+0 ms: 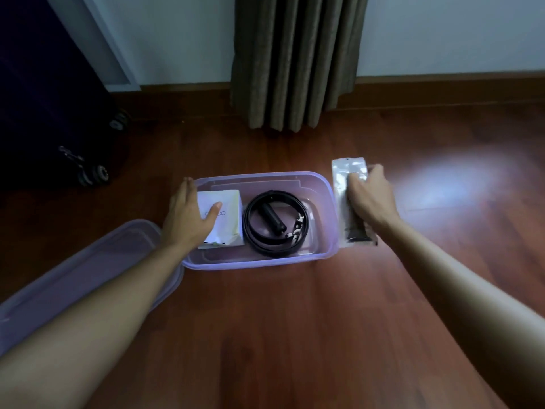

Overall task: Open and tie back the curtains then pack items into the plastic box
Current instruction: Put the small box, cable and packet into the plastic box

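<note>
Two items already lie inside the plastic box [324, 202], centre of the frame on the wooden floor [295, 320]: a white carton [227, 202] at its left end and a coiled black belt [265, 246] ringing a short black cylinder [272, 216] in the middle; packing judged part done

Left hand [188, 216], lower-left of centre: fingers straight and flat over the box's left rim and the white carton, thumb across the carton top, gripping nothing; likely steadying the carton or the box while the other hand brings the next item

Right hand [368, 199], just right of the box: fingers curled round a long clear packet [339, 184] with a dark item in its lower part; packet held lengthwise just outside the right wall, apparently ready to go into the free strip right of the belt; whether it rests on the floor cannot be told

Lid [73, 276], lower left, partly under the left forearm: off and set aside, keeping the box mouth clear

Curtain [295, 63], top centre: gathered into a narrow bunch against the wall; no tie visible

Dark wheeled suitcase [59, 113], upper left: standing apart, untouched
</note>
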Motion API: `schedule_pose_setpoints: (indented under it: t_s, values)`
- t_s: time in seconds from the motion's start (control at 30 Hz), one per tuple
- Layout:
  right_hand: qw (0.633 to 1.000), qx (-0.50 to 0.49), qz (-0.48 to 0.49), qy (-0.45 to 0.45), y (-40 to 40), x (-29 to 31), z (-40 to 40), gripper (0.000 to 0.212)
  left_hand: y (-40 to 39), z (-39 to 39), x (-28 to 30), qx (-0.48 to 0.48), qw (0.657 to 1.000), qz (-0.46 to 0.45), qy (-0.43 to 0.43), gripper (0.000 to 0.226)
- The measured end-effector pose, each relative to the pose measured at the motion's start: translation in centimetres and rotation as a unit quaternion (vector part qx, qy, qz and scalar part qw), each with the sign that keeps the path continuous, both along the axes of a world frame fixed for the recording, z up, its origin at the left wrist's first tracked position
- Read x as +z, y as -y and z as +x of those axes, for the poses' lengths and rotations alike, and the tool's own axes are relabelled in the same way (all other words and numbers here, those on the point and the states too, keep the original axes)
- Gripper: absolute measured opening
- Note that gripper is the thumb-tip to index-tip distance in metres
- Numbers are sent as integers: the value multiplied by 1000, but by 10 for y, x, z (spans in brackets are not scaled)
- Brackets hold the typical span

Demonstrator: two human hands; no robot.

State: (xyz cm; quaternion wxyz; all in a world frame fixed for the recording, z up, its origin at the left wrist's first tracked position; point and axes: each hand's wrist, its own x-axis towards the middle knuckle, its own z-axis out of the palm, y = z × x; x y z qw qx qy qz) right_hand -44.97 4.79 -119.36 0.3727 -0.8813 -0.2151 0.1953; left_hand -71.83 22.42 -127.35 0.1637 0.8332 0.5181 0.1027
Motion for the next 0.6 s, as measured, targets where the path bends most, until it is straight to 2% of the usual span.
schedule_pose_setpoints:
  t_s: [0.1,0.17,0.23,0.47,0.53,0.6]
  values:
    - [992,96,-31,82,-19,-4,-22,28,0,0,-1,-7,1000,0,-5,83]
    - [969,142,-87,179,-23,-16,-32,15,0,-1,-2,-3,1000,1,-7,82]
    - [944,171,-134,248,-26,-28,-35,15,0,0,-2,3,1000,-1,-6,80]
    - [907,219,-242,265,-32,-57,-27,19,-2,2,-3,10,1000,-7,15,72]
    - [905,232,-246,257,-35,-65,-26,13,-1,3,-3,10,1000,-5,17,71]
    - [912,235,-245,229,-41,-71,-24,23,-2,3,-3,9,1000,-4,15,71]
